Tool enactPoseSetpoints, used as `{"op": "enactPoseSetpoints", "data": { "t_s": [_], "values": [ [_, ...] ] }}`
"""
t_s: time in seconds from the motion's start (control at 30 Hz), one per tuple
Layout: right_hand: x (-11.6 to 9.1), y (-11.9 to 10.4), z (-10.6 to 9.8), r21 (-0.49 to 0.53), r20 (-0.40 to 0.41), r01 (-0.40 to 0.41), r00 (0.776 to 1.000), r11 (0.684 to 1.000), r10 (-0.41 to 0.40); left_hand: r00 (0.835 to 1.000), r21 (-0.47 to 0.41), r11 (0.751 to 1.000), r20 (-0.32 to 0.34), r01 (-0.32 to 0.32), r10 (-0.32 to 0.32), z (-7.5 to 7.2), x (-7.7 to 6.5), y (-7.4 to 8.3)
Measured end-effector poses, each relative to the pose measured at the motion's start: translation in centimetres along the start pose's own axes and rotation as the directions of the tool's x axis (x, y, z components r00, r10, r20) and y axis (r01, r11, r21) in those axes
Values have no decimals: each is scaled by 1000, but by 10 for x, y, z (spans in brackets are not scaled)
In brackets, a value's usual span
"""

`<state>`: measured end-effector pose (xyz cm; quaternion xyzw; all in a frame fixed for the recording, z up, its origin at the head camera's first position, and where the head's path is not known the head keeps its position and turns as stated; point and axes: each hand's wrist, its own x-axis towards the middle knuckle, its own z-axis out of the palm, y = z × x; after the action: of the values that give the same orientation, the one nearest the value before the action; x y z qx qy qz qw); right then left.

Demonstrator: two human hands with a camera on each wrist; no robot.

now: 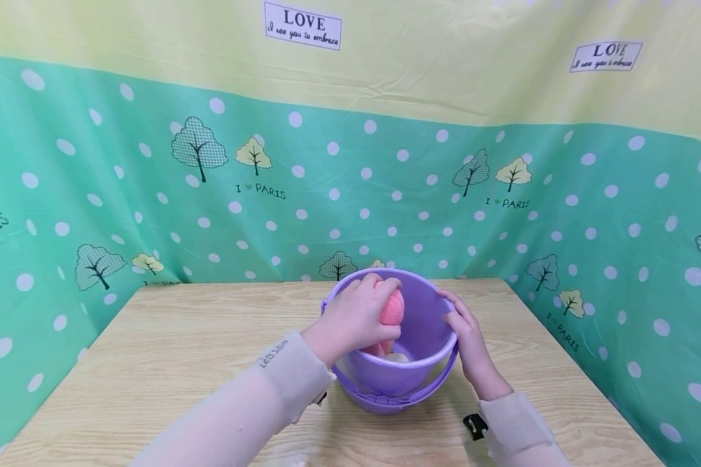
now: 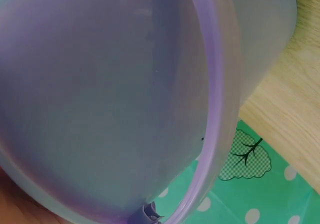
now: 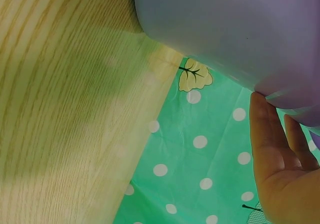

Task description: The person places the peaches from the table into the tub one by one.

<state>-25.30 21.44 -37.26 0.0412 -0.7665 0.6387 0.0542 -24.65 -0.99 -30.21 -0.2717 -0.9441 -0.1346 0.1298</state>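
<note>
A purple bucket (image 1: 423,318) stands on the table, its mouth facing me. Inside its mouth on the left, my left hand (image 1: 357,316) grips a round, rough-surfaced coral-pink ball (image 1: 393,307); the fingers partly cover it. Below that, pinkish and whitish things (image 1: 396,357) lie in the bucket, mostly hidden by the hand and rim. My right hand (image 1: 468,336) holds the right rim, thumb at the inner edge. In the right wrist view, fingers (image 3: 262,129) touch the bucket's outer wall (image 3: 215,23). The left wrist view is mostly bucket wall (image 2: 100,98).
The bucket's purple handle (image 1: 423,393) hangs down in front. Wood-grain table (image 1: 210,344) spreads to both sides. A green and yellow printed cloth (image 1: 362,168) walls off the back and sides. A black strap piece (image 1: 475,426) hangs by the right sleeve.
</note>
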Motion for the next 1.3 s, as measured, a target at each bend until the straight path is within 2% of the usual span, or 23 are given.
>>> {"op": "enactPoseSetpoints", "data": {
  "t_s": [0.6, 0.97, 1.3],
  "values": [
    [0, 1, 0, -12, -3, -13, 1000, 1000, 13, 998, 1, 1000, 57, 16, -16, 7, 4, 1],
    [0, 0, -1, -16, -6, -9, 1000, 1000, 9, 998, -7, 1000, 64, 6, -6, 11, 6, 2],
    [0, 0, 0, -12, -2, -6, 1000, 1000, 6, 997, 0, 1000, 71, 14, -14, 8, 7, 6]
  ]
}}
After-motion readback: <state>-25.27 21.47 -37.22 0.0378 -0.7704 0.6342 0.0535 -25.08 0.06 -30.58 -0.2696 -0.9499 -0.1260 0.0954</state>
